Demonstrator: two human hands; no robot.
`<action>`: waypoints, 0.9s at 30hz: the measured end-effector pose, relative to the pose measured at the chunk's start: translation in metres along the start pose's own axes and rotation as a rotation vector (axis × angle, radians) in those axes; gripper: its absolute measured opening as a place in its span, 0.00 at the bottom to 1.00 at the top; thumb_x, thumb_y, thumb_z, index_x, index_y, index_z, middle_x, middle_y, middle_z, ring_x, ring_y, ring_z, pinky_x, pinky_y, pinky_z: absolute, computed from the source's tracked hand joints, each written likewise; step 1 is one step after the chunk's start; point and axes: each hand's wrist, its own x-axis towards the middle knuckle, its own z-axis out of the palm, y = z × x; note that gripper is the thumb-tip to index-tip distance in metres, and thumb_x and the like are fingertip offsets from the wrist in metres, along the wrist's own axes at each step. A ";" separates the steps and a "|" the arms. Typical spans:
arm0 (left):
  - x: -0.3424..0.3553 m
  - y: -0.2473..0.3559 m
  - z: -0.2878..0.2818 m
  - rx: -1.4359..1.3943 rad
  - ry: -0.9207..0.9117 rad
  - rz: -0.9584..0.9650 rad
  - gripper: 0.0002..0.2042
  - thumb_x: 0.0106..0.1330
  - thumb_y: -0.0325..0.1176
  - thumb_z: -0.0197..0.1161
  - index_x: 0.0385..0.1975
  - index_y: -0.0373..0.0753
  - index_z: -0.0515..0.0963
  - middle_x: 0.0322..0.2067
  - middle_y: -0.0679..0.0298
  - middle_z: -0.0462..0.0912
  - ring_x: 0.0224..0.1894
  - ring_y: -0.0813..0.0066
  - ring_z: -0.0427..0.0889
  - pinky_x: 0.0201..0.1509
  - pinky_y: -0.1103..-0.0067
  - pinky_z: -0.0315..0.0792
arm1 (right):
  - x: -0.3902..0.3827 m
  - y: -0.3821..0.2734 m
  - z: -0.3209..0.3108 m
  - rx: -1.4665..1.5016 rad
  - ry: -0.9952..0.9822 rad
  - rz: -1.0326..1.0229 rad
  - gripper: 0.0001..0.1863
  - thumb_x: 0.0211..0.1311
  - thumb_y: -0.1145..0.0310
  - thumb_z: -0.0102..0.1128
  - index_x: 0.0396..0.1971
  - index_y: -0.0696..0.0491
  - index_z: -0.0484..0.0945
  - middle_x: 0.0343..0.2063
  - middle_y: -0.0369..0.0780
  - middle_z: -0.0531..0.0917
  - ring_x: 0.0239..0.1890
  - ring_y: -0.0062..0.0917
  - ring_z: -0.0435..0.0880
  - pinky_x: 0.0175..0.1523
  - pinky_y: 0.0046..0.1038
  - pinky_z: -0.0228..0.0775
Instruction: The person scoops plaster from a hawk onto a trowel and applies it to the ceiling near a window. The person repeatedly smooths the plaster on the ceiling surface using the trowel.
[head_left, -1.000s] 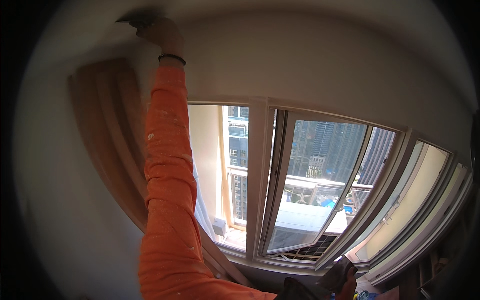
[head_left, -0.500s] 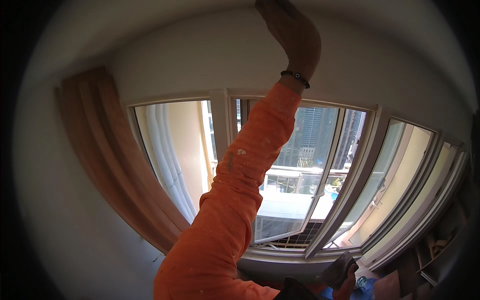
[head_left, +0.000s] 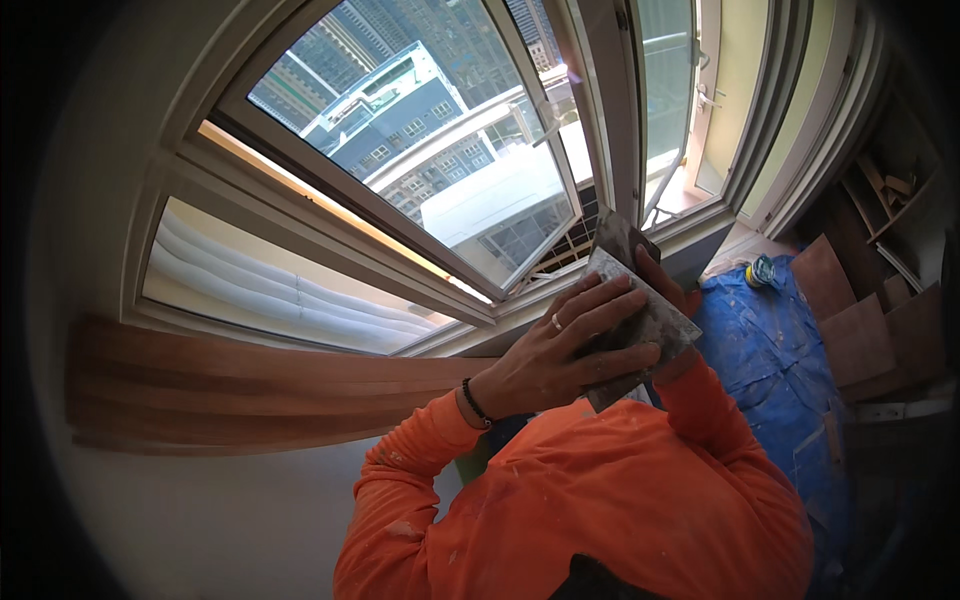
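Both my hands meet in front of my chest, in orange sleeves spotted with pale marks. My left hand (head_left: pixel 570 345), with a ring and a dark bead bracelet, has its fingers laid over a flat grey plate (head_left: pixel 662 312), speckled and thin-edged like a scraper blade. Behind it is my right hand (head_left: pixel 680 292), partly hidden, its thumb against a darker flat plate (head_left: pixel 622 235) that sticks up toward the window. The two plates overlap; whether they have handles cannot be made out.
Ahead is a large framed window (head_left: pixel 400 230) with an open pane. A brown curtain (head_left: pixel 270 385) hangs at left. To the right, a blue sheet (head_left: pixel 760 340) covers the floor, with a small tub (head_left: pixel 760 270) on it. Brown boards (head_left: pixel 855 340) and shelving (head_left: pixel 890 200) stand farther right.
My left hand has come down from high on the wall above the window to the plates at my right hand. My right hand has risen with the dark plate. The view has turned and tilted down.
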 end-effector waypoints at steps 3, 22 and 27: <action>-0.031 -0.009 -0.006 0.092 -0.087 -0.211 0.30 0.54 0.35 0.79 0.59 0.57 0.77 0.70 0.59 0.67 0.75 0.50 0.62 0.77 0.52 0.60 | 0.006 -0.005 -0.007 -0.131 0.064 -0.077 0.23 0.79 0.53 0.48 0.58 0.57 0.74 0.51 0.46 0.84 0.50 0.32 0.87 0.57 0.36 0.82; -0.073 0.010 0.011 -0.804 1.074 -1.073 0.10 0.75 0.30 0.59 0.50 0.34 0.78 0.45 0.64 0.84 0.46 0.79 0.83 0.51 0.76 0.79 | 0.022 0.040 0.002 -1.207 0.432 -0.463 0.23 0.80 0.51 0.50 0.51 0.59 0.77 0.40 0.37 0.83 0.44 0.21 0.79 0.48 0.27 0.75; -0.059 -0.021 -0.061 -0.728 1.511 -0.574 0.19 0.76 0.29 0.58 0.65 0.34 0.68 0.58 0.60 0.79 0.57 0.72 0.80 0.62 0.73 0.77 | 0.021 0.048 0.029 -1.449 0.082 -0.283 0.22 0.82 0.59 0.45 0.53 0.64 0.78 0.39 0.37 0.85 0.40 0.17 0.78 0.47 0.24 0.74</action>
